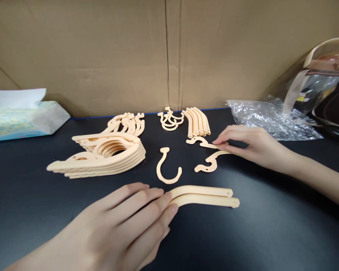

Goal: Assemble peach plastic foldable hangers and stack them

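Note:
My left hand (115, 226) is closed on the near ends of two curved cream plastic hanger arms (206, 195), which lie side by side and point right. My right hand (251, 145) has its fingertips on an upper notched hanger piece (201, 141) and its thumb at a lower notched hanger piece (210, 163). The fingers hide the right ends of both. Between the hands, a single hanger hook (169, 177) lies on the black table (271, 226), its curve toward me. Left of it sits a stack of folded hangers (101, 162), each with its parts joined.
Toward the back lie several notched pieces (130, 124), a few loose hooks (171, 122) and a row of hanger arms (197, 122). A tissue pack (25, 116) is at left. Crumpled clear plastic (265, 116) and a bottle (319, 82) are at right. Cardboard (101, 56) stands behind.

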Demonstrator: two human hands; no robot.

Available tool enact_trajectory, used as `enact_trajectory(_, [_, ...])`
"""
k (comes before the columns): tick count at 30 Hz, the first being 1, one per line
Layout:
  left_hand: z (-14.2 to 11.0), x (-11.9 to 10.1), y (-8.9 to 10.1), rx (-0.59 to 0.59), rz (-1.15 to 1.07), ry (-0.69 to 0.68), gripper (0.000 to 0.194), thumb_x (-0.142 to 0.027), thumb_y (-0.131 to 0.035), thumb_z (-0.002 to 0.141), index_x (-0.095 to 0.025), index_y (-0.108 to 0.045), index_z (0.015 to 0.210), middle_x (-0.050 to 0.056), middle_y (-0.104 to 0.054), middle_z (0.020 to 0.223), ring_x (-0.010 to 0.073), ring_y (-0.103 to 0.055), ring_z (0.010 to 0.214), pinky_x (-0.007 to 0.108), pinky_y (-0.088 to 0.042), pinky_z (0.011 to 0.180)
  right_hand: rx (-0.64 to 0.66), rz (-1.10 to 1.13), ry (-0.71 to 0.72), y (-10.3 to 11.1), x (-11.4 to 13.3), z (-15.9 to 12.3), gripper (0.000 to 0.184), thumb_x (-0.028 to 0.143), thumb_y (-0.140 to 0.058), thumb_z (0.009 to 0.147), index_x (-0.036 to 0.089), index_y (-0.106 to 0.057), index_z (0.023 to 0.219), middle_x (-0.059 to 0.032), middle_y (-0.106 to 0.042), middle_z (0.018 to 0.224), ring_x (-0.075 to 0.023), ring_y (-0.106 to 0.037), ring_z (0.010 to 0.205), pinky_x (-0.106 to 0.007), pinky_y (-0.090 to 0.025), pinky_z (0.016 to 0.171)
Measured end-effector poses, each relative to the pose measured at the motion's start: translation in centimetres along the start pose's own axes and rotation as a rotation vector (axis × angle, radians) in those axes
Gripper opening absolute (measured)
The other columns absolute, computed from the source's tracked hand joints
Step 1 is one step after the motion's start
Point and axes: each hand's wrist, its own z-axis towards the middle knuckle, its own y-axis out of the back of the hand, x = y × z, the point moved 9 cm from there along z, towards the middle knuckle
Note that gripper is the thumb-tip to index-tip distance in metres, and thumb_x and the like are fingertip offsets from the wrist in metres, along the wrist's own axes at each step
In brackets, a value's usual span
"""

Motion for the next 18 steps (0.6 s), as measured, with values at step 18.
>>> enact_trajectory(18, [0.47,0.10,0.39,-0.022,-0.005,-0.012,0.032,-0.008,-0.048,0.097,-0.011,-0.070,0.120,0.004,-0.071,0.122,0.0211,-0.058,0.112,0.038,-0.017,0.124,-0.004,-0.069,-0.092,-0.41,-1.09,-0.09,0.021,0.036,-0.044,0.103,0.023,-0.060,0.096,-0.0052,-0.066,0.094,-0.0223,-0.060,0.088,-0.039,-0.044,0.082])
